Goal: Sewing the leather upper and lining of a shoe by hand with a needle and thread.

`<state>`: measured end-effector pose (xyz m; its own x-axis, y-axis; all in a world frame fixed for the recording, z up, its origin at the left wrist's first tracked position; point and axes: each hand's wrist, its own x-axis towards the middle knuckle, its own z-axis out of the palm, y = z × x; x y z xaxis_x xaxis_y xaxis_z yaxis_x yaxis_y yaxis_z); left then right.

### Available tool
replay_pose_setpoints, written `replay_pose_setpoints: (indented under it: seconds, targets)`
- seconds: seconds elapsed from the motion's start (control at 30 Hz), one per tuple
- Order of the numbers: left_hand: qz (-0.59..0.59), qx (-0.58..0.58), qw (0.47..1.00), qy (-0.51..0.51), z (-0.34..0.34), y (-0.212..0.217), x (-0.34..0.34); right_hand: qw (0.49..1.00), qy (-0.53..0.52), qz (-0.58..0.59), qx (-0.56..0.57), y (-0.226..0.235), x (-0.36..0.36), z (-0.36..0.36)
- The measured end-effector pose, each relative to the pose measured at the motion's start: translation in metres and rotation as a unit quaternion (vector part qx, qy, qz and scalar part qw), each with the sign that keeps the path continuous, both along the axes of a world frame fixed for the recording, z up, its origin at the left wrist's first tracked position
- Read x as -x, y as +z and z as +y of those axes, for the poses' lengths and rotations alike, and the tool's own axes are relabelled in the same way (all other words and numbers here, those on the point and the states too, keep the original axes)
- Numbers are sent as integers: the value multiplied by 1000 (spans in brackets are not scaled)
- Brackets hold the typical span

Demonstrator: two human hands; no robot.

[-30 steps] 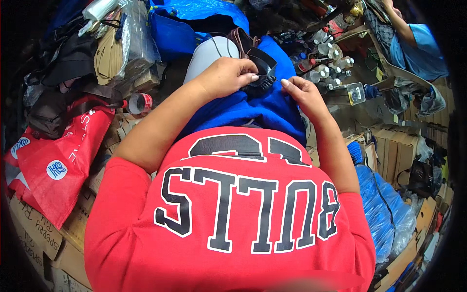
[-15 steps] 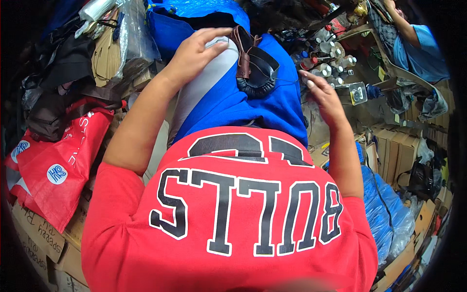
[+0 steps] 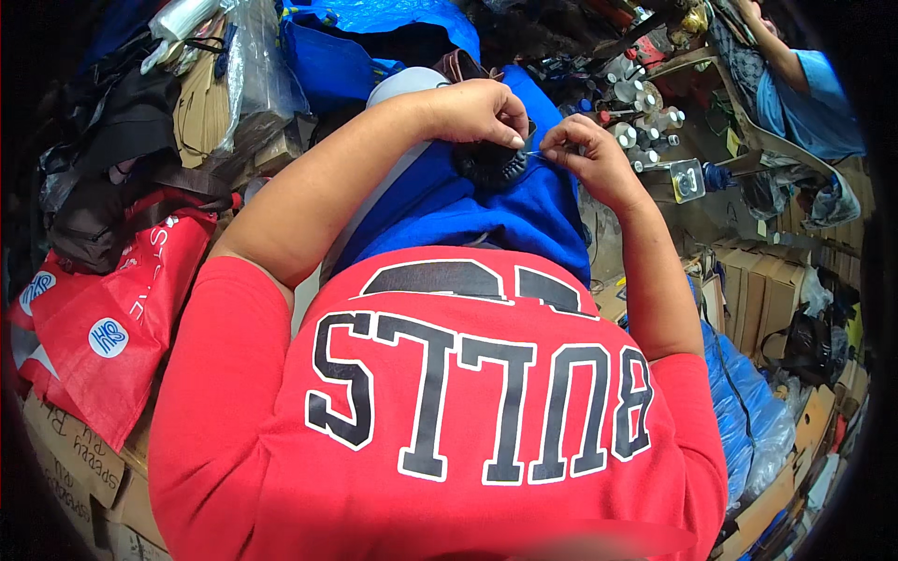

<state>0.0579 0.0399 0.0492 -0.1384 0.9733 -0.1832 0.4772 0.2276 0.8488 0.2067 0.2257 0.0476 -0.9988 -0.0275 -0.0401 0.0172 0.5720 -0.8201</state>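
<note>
Slippage worries me from my remote seat: the right hand (image 3: 599,166) pinches a thin pale sliver (image 3: 533,153) beside the black gathered piece (image 3: 491,170) on the blue lap (image 3: 430,210), and a stray tug could prick the left hand (image 3: 479,110), whose grip there I cannot tell.

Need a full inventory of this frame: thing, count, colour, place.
gathered piece: 1, black, on the lap by the left hand
thin strand: 1, pale, between the hands
bottles: many, mostly clear, upper right
plastic sheet: 1, blue, top
tote bag: 1, red, left
pouch: 1, black, by the tote bag
cardboard: many pieces, brown, both sides
plastic heap: 1, blue, lower right
co-worker: 1, blue clothing, upper right
shirt: 1, red, own torso
legwear: 1, blue and pale grey, lap
left hand: 1, bare, over the gathered piece
right hand: 1, bare, pinching the thin strand
</note>
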Motion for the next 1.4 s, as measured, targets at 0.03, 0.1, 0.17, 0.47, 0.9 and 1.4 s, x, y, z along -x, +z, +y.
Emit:
replay_pose_setpoints:
  seconds: [0.03, 0.1, 0.17, 0.47, 0.9, 1.4]
  targets:
    - [3, 9, 1000, 4, 0, -3, 0, 1000, 9, 0, 5, -2, 0, 0]
    - [-132, 2, 991, 24, -1, -9, -1, 998, -3, -27, 51, -7, -2, -2]
    - [-164, 7, 986, 41, -2, -14, -3, 994, -18, -51, 95, -13, -6, -7]
    - [-267, 28, 962, 36, -8, -20, -3, 992, -91, 80, 18, -13, -34, -36]
    - [-158, 36, 985, -64, -2, -15, -1, 946, 87, 5, -313, 39, -12, -41]
    - [79, -111, 989, 57, 4, -32, -7, 991, 0, -119, -61, 11, 5, -32]
